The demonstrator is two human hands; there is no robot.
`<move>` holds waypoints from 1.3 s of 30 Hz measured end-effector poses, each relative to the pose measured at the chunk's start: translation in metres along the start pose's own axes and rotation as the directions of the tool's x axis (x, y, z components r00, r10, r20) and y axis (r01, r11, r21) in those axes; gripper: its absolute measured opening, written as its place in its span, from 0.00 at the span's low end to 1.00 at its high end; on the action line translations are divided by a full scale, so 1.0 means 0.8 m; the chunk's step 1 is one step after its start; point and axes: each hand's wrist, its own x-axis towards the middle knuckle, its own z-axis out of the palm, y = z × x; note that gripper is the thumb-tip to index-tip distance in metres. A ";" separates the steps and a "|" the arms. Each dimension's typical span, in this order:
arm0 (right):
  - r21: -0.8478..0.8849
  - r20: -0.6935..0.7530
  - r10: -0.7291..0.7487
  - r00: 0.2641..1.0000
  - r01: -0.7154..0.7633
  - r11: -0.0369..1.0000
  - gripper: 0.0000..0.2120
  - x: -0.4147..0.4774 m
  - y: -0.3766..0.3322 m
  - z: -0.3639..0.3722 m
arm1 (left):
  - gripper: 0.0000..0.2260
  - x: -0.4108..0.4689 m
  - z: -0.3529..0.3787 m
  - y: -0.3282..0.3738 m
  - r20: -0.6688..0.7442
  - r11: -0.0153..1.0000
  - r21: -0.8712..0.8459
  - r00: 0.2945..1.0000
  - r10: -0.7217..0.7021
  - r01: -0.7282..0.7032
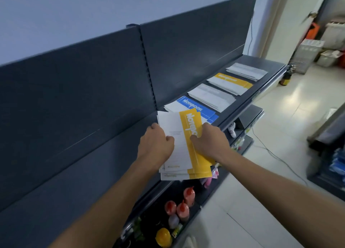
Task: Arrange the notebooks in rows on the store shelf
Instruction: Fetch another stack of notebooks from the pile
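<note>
From my seat I count four stacks already laid in a line along the right half of the top shelf. From far to near they are a white stack, a yellow-banded stack, a second white stack and a blue-banded stack. They sit just beside one another, and their edges look roughly squared.

The fifth lot, a bundle of yellow-and-white notebooks, is in both hands, just near of the blue-banded stack and overlapping its corner in my view. The left hand grips its left edge with curled fingers. The right hand clasps the right edge over the yellow band. The bundle is fanned, its lower corners splayed, and I cannot tell whether it rests on the shelf or hangs above it.

I judge the row under halfway. This bundle wants squaring and setting down, and the long left stretch of the shelf holds no notebooks.
</note>
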 end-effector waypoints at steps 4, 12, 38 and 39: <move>-0.053 -0.036 0.055 0.998 -0.057 0.997 0.13 0.041 0.036 -0.017 | 0.17 0.038 0.026 0.049 0.030 0.999 0.005 0.999 0.040 -0.040; -0.120 -0.096 0.085 0.992 -0.096 0.988 0.12 0.155 0.091 -0.062 | 0.18 0.146 0.078 0.136 0.046 0.990 0.007 0.989 0.143 -0.144; -0.090 -0.133 0.227 0.965 -0.240 0.967 0.11 0.414 0.487 -0.270 | 0.20 0.319 0.314 0.592 0.071 0.948 0.046 0.948 0.310 -0.314; -0.084 -0.127 0.227 0.966 -0.239 0.967 0.11 0.425 0.500 -0.278 | 0.19 0.324 0.321 0.607 0.072 0.949 0.051 0.949 0.308 -0.312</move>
